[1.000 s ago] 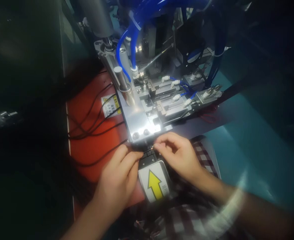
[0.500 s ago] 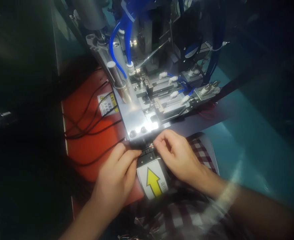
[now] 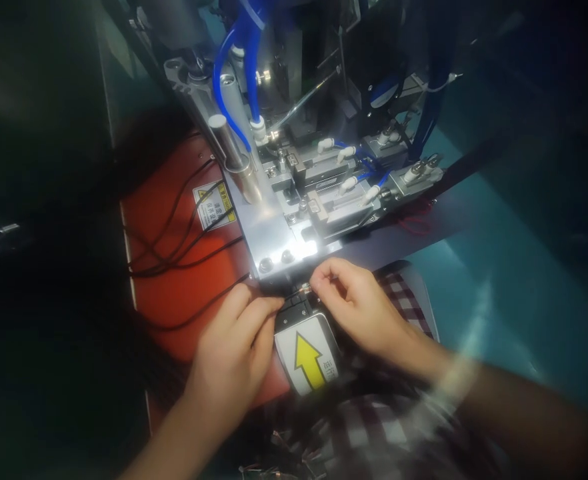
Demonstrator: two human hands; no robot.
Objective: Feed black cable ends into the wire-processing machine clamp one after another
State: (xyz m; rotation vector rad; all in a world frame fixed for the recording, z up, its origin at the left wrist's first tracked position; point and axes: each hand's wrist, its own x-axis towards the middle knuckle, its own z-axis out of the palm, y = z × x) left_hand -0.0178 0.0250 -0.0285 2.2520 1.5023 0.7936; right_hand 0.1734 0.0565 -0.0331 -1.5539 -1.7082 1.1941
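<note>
Both hands meet at the front edge of the machine, over a small black fixture [image 3: 294, 312]. My left hand [image 3: 229, 343] is closed, with thumb and forefinger pinched at the fixture's left side. From those fingertips a thin dark cable [image 3: 295, 295] appears to run toward a small pale, orange-tinted tip [image 3: 305, 289]. My right hand [image 3: 357, 303] is also closed, its fingertips pinched right beside that tip. What lies between the right fingertips is too small to make out. Just above is the bright metal plate [image 3: 274, 233] with two bolts.
Below the fixture is a white label with a yellow arrow [image 3: 308, 360]. Black cables [image 3: 174, 260] cross the red surface [image 3: 174, 217] at left. Air cylinders [image 3: 347, 217] and blue tubes [image 3: 254, 80] stand behind. Loose wires [image 3: 277, 440] lie near the checkered cloth [image 3: 364, 427].
My right hand has shifted very slightly to the right, and the pale tip shows a little more. My left hand keeps its pinch. The view has moved slightly.
</note>
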